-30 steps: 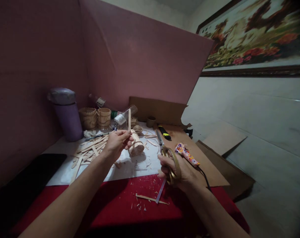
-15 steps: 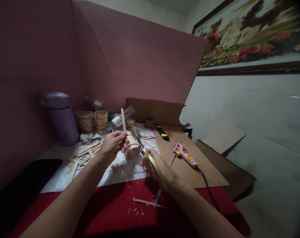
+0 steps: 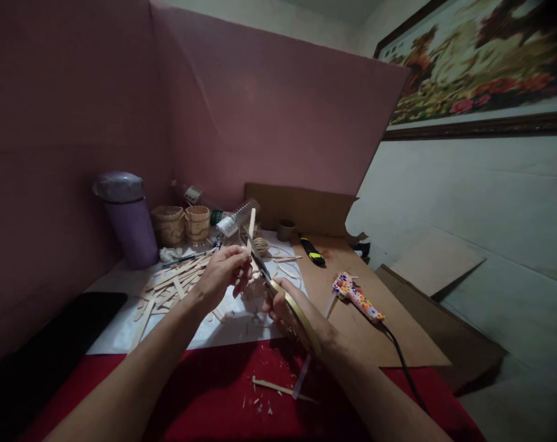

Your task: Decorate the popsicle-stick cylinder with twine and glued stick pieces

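Between its pinched fingertips, my left hand [image 3: 227, 270] holds a wooden craft stick [image 3: 252, 223] that points upward. Gold-handled scissors [image 3: 291, 304] are in my right hand [image 3: 287, 310], and their blades meet the stick just above my left fingers. Under and behind both hands, partly hidden, a small wooden piece [image 3: 255, 287] stands on white paper. A pile of loose craft sticks [image 3: 179, 282] lies left of my left hand.
At the back left are a purple tumbler [image 3: 131, 230], two wooden cups [image 3: 198, 224] and a clear plastic bottle [image 3: 229, 224]. On the brown cardboard [image 3: 379, 341] lie a box cutter [image 3: 312, 250] and a flowered glue gun [image 3: 358, 299]. Scraps lie on red cloth [image 3: 204, 393].
The view has shifted slightly, moving the scene rightward. The scissor blades have come onto the stick, which stood apart to their left before.
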A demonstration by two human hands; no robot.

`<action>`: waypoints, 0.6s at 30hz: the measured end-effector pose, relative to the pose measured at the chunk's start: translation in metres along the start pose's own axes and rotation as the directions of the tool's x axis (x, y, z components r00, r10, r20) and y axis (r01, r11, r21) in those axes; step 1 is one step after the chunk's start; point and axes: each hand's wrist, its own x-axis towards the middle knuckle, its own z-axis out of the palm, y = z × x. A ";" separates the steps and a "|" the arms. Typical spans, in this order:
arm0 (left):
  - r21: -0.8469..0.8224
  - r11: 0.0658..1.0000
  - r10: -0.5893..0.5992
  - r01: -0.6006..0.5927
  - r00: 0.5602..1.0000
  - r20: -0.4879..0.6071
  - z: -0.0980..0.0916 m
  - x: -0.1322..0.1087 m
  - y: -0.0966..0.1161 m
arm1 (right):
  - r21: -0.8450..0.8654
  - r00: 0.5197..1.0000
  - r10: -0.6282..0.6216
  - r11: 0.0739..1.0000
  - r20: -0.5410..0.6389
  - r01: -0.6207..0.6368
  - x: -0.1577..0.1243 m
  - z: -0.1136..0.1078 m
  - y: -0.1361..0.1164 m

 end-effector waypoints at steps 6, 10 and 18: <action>0.033 0.999 0.010 -0.012 0.999 0.041 0.003 -0.004 0.002 | 0.087 0.997 -0.004 0.996 0.080 -0.003 -0.009 -0.005 -0.002; 0.040 0.999 0.014 -0.017 0.999 0.052 0.004 -0.004 0.000 | 0.086 0.995 -0.025 0.996 0.101 0.016 -0.009 -0.005 0.002; 0.025 0.999 0.038 -0.039 0.999 0.026 0.008 -0.003 -0.007 | 0.119 0.997 0.014 0.993 0.069 -0.023 -0.008 0.000 0.008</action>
